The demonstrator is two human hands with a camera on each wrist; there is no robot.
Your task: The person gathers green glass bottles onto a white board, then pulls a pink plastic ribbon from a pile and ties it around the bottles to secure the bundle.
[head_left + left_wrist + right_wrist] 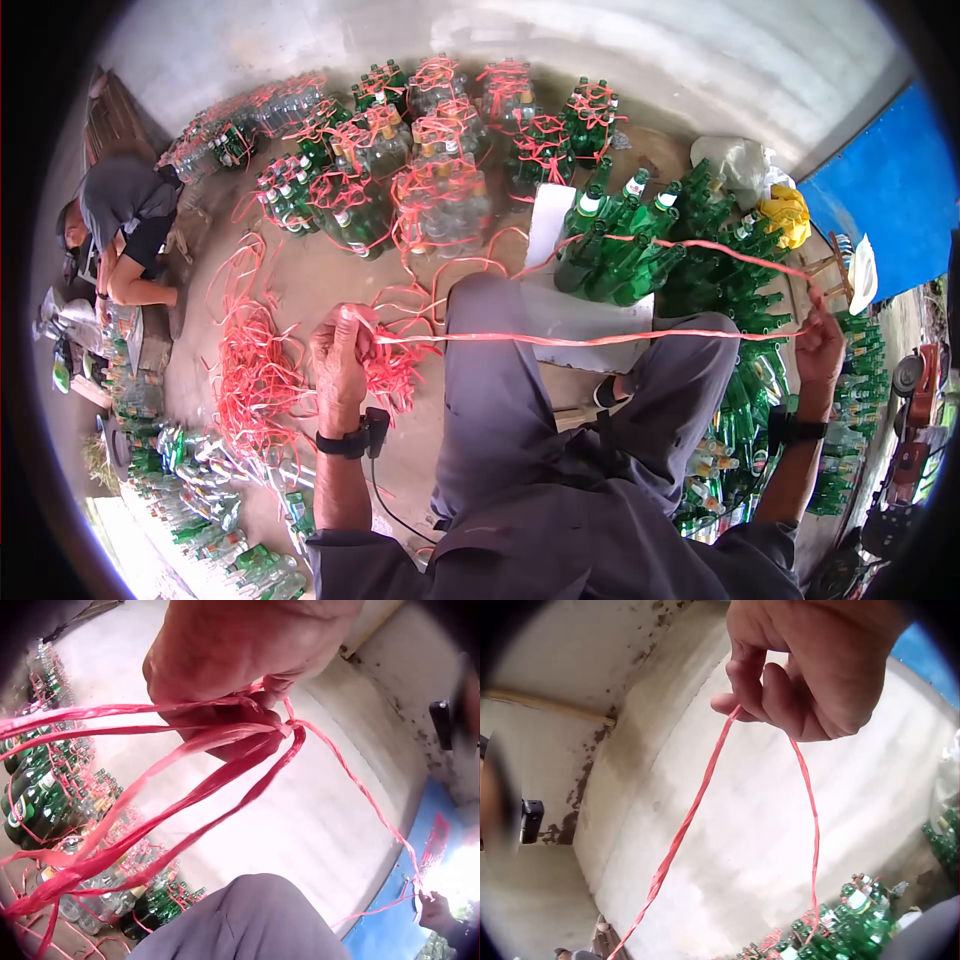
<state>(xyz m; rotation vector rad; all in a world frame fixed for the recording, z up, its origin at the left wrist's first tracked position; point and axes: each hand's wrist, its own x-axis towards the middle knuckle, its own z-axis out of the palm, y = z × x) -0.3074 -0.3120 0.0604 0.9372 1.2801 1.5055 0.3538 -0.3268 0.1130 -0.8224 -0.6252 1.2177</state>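
My left hand (338, 362) grips several strands of pink plastic twine, which fan out from its curled fingers in the left wrist view. From it a length of twine (590, 341) runs almost level over my knees to my right hand (819, 350). The right fingers curl around that twine (694, 806), and a second stretch (812, 825) hangs down from them. Below the left hand a tangled heap of pink twine (250, 370) lies on the floor. In front of my knees, a group of green bottles (620, 240) stands upright on a white board (590, 354).
Bundles of bottles tied with pink twine (440, 190) stand along the wall. More green bottles (740, 290) crowd the right side, near a yellow bag (786, 216). Loose bottles (205, 500) lie at the lower left. Another person (130, 210) bends forward at the far left.
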